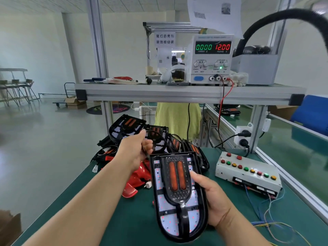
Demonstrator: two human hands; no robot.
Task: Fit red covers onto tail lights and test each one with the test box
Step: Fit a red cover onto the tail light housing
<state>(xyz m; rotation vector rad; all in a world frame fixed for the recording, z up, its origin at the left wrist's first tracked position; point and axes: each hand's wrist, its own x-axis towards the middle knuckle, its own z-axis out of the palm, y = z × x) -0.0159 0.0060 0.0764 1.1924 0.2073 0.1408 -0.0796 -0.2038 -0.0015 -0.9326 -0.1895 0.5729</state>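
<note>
Tail light (178, 180), gripped by right hand (213, 197), runs near-to-far, rounded end nearest.

the tail light (179, 194) is showing glossy black plastic, the red covers (132, 189) smooth gloss, the tabletop (124, 224) matt green.

The right hand (213, 197) grips the right edge of a tail light (177, 192), held face up above the green surface (124, 219) with no cover on it. The left hand (136, 150), at the light's far left corner, pinches a black cable (158, 133). Beyond the left hand lies a pile of tail lights (127, 126); red covers (140, 176) lie under its wrist. The test box (248, 173) sits right of the right hand.
</note>
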